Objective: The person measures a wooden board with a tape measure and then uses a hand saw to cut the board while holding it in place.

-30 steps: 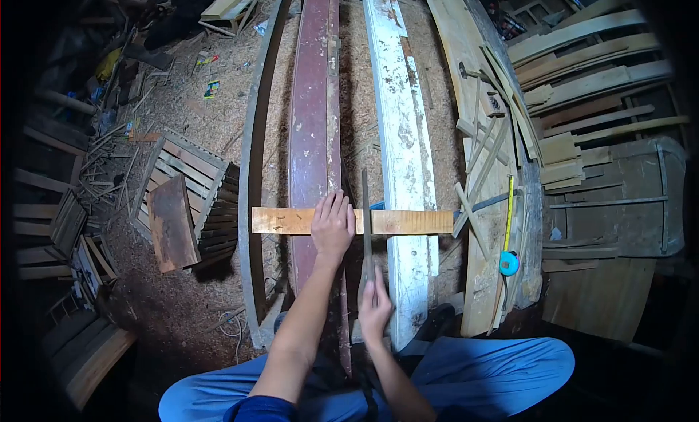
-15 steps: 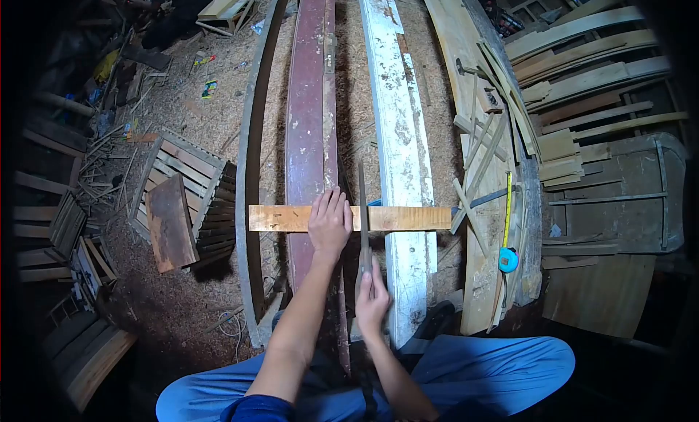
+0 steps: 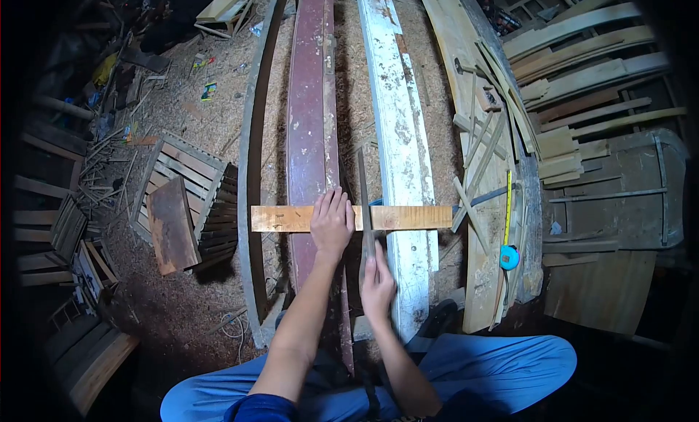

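Observation:
A short wooden board (image 3: 280, 219) lies crosswise over a dark red beam (image 3: 309, 123) and a white-painted beam (image 3: 399, 131). My left hand (image 3: 333, 222) rests flat on the board, its fingers extended past the far edge. In my right hand (image 3: 378, 285) is a handsaw (image 3: 365, 192), its narrow blade crossing the board just right of my left hand. My right fingers are wrapped round the near end of the saw, and the handle is mostly hidden by them. A thin line of shadow lies along the blade at the board.
At right, a plank bench (image 3: 484, 291) carries a blue tape measure (image 3: 509, 257) with its yellow tape drawn out, plus loose strips. A slatted crate (image 3: 175, 156) with a brown board (image 3: 173, 225) leaning on it stands at left. Sawdust covers the ground; stacked planks (image 3: 582, 50) lie far right.
My right hand has moved slightly toward me and to the right, and the saw has tilted a little with it. My left hand still lies on the board.

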The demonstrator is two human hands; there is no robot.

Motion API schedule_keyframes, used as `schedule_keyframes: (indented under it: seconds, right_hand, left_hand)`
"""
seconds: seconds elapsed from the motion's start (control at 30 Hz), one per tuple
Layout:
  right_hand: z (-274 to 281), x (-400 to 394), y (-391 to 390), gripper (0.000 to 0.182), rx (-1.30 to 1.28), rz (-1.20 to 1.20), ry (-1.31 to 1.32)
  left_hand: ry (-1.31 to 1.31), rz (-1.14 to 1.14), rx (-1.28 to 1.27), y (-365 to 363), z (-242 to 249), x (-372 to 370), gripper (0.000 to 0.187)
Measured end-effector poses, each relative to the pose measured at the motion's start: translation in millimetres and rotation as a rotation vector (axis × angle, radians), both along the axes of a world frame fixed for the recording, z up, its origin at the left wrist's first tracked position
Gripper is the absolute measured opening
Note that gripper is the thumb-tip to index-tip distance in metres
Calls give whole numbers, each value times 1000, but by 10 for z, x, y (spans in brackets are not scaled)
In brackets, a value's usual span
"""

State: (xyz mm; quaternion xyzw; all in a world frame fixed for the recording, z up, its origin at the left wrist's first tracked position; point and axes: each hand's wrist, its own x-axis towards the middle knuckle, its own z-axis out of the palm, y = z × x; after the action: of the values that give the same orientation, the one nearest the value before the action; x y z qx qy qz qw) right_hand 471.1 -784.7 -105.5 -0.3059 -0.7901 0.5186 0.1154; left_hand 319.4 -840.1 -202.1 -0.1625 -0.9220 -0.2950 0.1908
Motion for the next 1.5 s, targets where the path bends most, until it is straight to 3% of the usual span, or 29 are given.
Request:
schedule_keyframes:
  seconds: [0.13, 0.33, 0.5, 0.63, 0.73, 0.77, 0.9, 1.0, 1.1, 1.13, 1.2, 1.33, 1.47, 1.5]
  right_hand:
    - [-146, 539, -128, 44, 121, -4, 53]
    - [-49, -160, 12, 45, -19, -12, -28]
    - [-64, 576, -130, 43, 118, 21, -8]
    - [-115, 30, -45, 43, 96, -6, 20]
    - [-218, -85, 41, 47, -208, -56, -92]
    - [-192, 27, 31, 48, -65, 5, 64]
    - [-56, 522, -95, 47, 40, 54, -66]
    - [-105, 325, -100, 47, -2, 0, -57]
    - [-108, -184, 86, 47, -314, -92, -154]
    - [-110, -106, 82, 47, -311, -98, -151]
    - [-135, 206, 30, 47, 48, 51, 12]
    - [-93, 594, -150, 48, -2, 0, -16]
    - [-77, -57, 82, 44, 5, 18, 12]
    - [-82, -113, 117, 45, -138, -10, -67]
  left_hand:
    - [-9, 6, -5, 8, -11, 42, 24]
    - [-2, -6, 9, -20, -13, 69, 24]
    - [-3, 2, 10, 9, -2, 23, 24]
    - [4, 3, 0, 9, -16, 13, 25]
    - [-10, -6, 17, -25, 6, 17, 25]
    - [4, -5, 10, -21, -14, 14, 25]
    - [11, 1, 6, 27, -37, 15, 25]
    - [-5, 8, -14, 3, -29, 13, 25]
    - [-10, -5, 11, -3, -31, 62, 25]
    - [-2, -8, 2, -4, -34, 58, 25]
    - [18, -2, 0, 1, -18, -1, 25]
    - [8, -10, -7, 22, -23, 9, 25]
    - [-3, 1, -7, 7, -9, 23, 25]
    - [-5, -3, 6, 6, 3, 28, 24]
